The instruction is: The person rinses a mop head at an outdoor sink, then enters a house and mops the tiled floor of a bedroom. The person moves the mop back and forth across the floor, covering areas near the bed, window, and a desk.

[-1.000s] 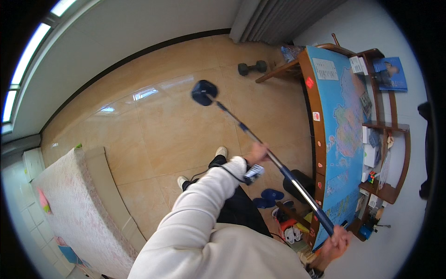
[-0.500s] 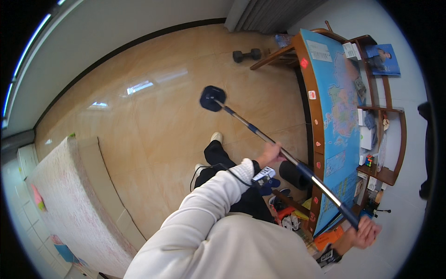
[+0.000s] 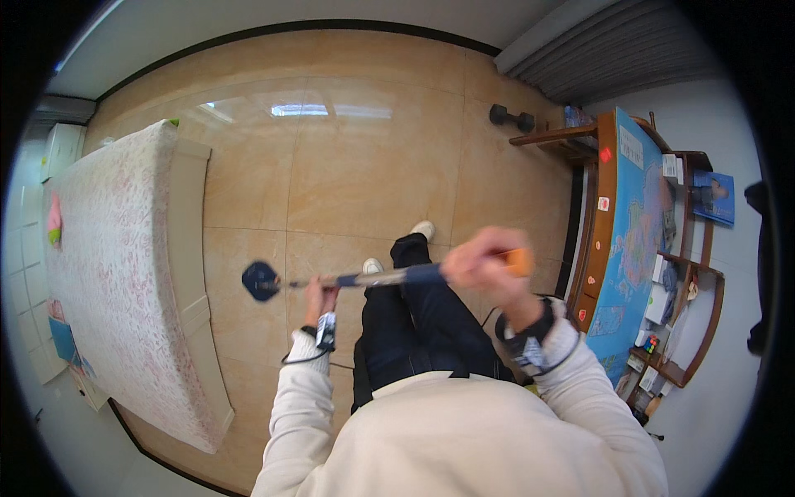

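A long metal pole (image 3: pixel 364 279) with dark blue sleeves runs crosswise in front of my body. At its left end is a flat, dark blue, many-sided head (image 3: pixel 261 281), over the floor beside the bed. My left hand (image 3: pixel 317 300) is wrapped round the pole close to that head. Around the thick blue grip, near the orange end cap (image 3: pixel 518 262), my right hand (image 3: pixel 489 269) is closed. That hand is smeared by motion, but its hold shows. Both wrists carry strapped-on devices with cables.
On the left stands a bed (image 3: pixel 124 273) with a patterned cover. A wooden desk (image 3: pixel 603 215) topped by a blue map is on the right, with shelves (image 3: pixel 700 306) of small items behind it. A black dumbbell (image 3: pixel 512 118) lies on the tiled floor (image 3: pixel 364 157) near the curtain.
The pole has swung from a slant reaching the desk's near end to nearly level across me. Its head moved left and nearer; my right hand came inward. The view has turned.
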The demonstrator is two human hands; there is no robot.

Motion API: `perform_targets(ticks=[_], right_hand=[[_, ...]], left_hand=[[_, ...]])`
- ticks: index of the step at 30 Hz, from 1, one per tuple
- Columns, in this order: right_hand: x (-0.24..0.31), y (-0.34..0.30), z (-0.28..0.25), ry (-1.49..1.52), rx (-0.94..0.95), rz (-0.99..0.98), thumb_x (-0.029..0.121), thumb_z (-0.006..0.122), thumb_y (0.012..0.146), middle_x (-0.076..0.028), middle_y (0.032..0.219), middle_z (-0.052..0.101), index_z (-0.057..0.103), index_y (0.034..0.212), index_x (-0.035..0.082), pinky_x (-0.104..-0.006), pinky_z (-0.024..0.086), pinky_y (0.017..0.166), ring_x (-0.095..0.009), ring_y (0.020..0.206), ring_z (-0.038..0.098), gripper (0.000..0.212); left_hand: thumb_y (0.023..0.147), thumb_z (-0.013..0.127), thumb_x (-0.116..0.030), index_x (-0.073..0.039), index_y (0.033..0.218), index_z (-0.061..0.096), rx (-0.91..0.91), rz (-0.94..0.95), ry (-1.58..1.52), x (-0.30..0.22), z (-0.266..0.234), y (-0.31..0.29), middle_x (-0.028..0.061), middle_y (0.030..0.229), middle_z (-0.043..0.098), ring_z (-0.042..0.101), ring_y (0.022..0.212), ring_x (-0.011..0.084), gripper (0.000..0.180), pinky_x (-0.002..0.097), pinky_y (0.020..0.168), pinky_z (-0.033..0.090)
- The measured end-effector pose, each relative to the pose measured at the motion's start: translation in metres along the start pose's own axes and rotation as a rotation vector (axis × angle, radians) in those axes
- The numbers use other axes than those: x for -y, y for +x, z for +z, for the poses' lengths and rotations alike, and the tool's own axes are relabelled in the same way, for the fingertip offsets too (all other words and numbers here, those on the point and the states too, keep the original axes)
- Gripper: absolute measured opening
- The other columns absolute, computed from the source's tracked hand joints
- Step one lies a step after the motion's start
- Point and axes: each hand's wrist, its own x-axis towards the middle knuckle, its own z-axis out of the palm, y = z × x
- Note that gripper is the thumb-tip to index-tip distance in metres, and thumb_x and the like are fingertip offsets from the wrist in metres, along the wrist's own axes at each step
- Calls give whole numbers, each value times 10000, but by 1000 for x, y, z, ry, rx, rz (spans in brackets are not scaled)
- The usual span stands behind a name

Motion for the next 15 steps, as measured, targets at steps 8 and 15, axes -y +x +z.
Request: perform_targets(ticks=[8, 15], right_hand=[[-6, 26, 10, -67, 346, 281, -22, 470, 652, -47, 642, 574, 589, 668, 11, -214, 400, 544, -96, 601, 515, 125], [79, -22, -102, -160, -109, -64, -59, 487, 631, -76, 622, 575, 573, 644, 19, -266, 426, 559, -173, 564, 533, 117]], left_hand=[[754, 457, 15, -52, 676, 380, -266, -388, -287, -10, -70, 6, 9, 582, 410, 422, 468, 110, 129, 215, 430, 401], [822, 458, -36, -69, 646, 398, 38, -404, 85, 30, 140, 35, 6, 568, 411, 440, 521, 103, 188, 211, 527, 419]])
